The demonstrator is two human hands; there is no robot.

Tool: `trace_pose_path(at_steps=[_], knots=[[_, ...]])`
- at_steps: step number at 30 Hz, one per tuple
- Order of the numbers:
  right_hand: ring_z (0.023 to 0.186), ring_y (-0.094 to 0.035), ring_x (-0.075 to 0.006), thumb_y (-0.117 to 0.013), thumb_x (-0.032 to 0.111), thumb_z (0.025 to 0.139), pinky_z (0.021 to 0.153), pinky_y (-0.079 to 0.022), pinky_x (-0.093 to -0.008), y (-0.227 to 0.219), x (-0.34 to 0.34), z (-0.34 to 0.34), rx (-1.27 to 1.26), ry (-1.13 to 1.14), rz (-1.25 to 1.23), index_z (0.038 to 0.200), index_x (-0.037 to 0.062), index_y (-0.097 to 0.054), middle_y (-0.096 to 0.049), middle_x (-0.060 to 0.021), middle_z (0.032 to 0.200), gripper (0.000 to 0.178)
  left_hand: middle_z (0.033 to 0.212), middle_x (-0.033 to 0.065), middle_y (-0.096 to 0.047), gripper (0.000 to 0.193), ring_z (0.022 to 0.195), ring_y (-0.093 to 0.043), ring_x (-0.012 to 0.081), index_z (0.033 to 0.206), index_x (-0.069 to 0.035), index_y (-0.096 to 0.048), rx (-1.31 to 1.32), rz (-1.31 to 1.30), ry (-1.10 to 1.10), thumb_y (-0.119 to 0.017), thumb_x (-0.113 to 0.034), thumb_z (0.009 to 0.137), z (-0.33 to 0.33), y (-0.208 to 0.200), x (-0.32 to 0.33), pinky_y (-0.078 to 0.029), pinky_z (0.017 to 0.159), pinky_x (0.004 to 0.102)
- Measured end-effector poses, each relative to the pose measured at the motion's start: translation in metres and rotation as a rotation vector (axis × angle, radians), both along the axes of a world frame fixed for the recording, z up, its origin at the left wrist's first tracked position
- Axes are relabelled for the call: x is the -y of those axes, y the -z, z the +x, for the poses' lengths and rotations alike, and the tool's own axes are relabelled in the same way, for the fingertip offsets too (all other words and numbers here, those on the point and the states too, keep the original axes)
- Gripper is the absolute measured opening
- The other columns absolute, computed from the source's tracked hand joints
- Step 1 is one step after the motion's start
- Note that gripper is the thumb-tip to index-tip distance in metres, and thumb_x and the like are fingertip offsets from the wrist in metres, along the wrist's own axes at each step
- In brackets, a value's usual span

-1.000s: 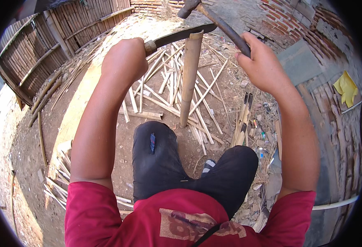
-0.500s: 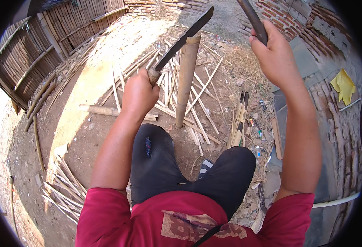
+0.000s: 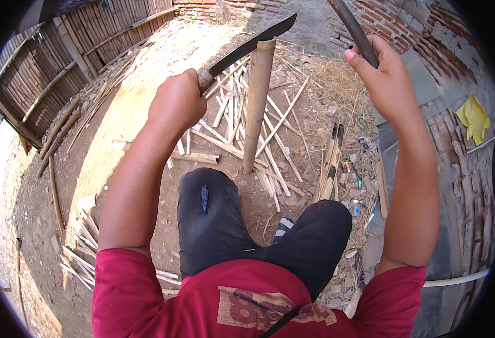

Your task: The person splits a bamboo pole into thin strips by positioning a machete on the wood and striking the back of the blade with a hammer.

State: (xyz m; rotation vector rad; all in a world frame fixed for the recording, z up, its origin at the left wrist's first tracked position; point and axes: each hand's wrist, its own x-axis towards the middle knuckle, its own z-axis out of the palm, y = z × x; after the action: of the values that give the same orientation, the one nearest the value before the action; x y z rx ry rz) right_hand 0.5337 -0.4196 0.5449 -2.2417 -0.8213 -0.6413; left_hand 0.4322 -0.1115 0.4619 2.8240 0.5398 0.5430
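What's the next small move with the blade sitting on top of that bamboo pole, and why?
Probably bring the dark stick in the right hand down onto the back of the machete blade. The left hand holds the blade across the top of the upright bamboo pole, and the stick is raised above it.

Since 1 second ago your left hand (image 3: 177, 104) has dropped and then risen again, laying the machete (image 3: 247, 46) blade back across the top of the upright bamboo pole (image 3: 257, 101), while your right hand (image 3: 388, 84) has lifted the dark stick (image 3: 353, 28) off it, up to the right.
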Motion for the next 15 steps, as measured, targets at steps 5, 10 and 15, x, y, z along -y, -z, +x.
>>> trace_pose_path(at_steps=[5,10,15], knots=[[0.072,-0.050,-0.0082,-0.069,0.033,0.101,0.066,-0.041,-0.0286,-0.016,-0.005,0.010,0.176,-0.057,0.110,0.108,0.0041,-0.064,-0.057,0.0012,0.080,0.030,0.098,0.0258,-0.073,0.019,0.096,-0.071,0.0416,0.102,0.001,-0.069,-0.018,0.006,-0.017,-0.064,-0.006,0.085,0.001,-0.002,-0.002,-0.057,0.086,0.0497],[0.074,-0.066,-0.0281,-0.062,0.025,0.101,0.070,-0.051,-0.0439,0.011,-0.006,0.038,0.216,0.224,-0.298,0.118,0.0035,-0.064,-0.067,-0.0148,0.083,0.028,0.098,0.0254,-0.073,0.019,0.096,-0.071,0.0412,0.101,0.001,-0.069,-0.007,0.012,-0.002,-0.063,-0.005,0.085,0.001,-0.004,-0.003,-0.057,0.086,0.0495],[0.084,-0.070,-0.0387,-0.060,0.021,0.101,0.076,-0.053,-0.0494,-0.023,0.010,0.038,0.105,0.189,-0.254,0.120,0.0034,-0.061,-0.072,-0.0209,0.095,0.026,0.099,0.0256,-0.073,0.020,0.097,-0.071,0.0410,0.103,0.001,-0.069,-0.068,0.031,-0.004,-0.061,-0.003,0.085,0.001,-0.014,0.001,-0.057,0.086,0.0491]])
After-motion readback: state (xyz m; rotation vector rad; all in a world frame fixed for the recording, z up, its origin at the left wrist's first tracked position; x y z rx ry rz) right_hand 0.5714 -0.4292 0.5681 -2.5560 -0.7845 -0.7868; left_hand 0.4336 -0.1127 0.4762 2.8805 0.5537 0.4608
